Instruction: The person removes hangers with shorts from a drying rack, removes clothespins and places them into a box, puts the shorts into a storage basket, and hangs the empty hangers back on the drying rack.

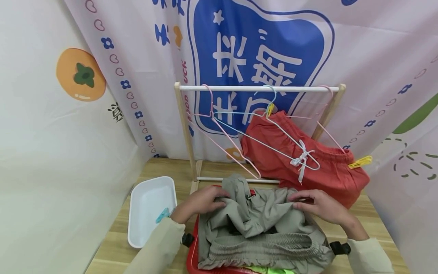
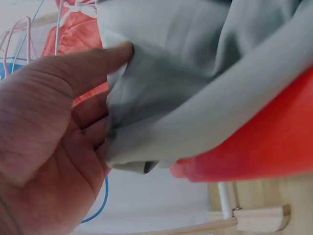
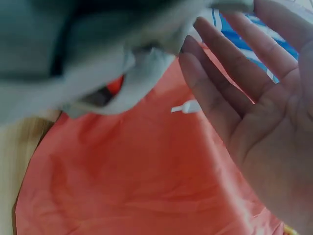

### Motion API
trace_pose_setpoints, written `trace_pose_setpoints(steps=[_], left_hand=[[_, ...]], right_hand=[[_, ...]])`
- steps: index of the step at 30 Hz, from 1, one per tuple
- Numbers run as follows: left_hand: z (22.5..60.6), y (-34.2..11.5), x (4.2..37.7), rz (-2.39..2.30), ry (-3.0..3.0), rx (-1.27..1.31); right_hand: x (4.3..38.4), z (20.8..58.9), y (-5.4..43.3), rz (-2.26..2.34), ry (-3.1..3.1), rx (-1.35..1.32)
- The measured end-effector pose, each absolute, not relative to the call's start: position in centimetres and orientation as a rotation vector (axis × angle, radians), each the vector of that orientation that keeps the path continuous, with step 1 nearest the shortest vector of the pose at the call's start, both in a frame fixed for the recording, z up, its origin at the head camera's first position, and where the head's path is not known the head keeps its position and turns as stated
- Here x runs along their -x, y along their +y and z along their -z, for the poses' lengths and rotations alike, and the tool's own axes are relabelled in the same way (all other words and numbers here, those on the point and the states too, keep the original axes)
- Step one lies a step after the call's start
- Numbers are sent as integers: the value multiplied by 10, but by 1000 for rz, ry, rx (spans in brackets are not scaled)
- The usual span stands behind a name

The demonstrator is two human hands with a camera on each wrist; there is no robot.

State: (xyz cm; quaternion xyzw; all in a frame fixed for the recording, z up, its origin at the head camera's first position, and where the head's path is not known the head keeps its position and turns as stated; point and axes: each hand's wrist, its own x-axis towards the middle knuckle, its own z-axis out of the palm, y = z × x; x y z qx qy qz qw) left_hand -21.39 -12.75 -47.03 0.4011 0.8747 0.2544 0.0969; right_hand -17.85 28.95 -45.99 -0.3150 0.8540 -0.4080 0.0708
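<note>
A pair of grey-green elastic-waist pants (image 1: 256, 220) lies bunched over a red basket (image 1: 193, 243), its gathered waistband towards the front. My left hand (image 1: 205, 201) pinches a raised fold of the pants on the left, with the thumb (image 2: 105, 61) on the near face and the fingers behind, as the left wrist view shows. On the other side, my right hand (image 1: 318, 205) pinches the cloth's right edge by the fingertips. In the right wrist view, its lower fingers (image 3: 215, 93) stretch out beside the cloth.
Behind the basket stands a wooden rack (image 1: 187, 133) with a white rail (image 1: 236, 88). A pink hanger (image 1: 236, 146) and a blue hanger (image 1: 253, 140) hang there. Red shorts (image 1: 328, 171) hang at right with yellow clips (image 1: 360, 162). A white tray (image 1: 147, 198) holds blue clips (image 1: 162, 215).
</note>
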Motion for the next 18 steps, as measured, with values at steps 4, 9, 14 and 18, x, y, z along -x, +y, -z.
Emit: trace_pose_setpoints(steps=[4,9,14,18], left_hand=[[466,-125,228,-785,2593,-1213],[472,-120,245,-775,2627,-1222],[484,-112,256,-669,2616,-1223],[490,-107,259,-632,2595,-1166]], right_hand=[[190,460,298,1232,2612,889],[204,467,303,1130,2684,823],[213,479,302,1141,2529,748],[219,485,298,1155,2439,761]])
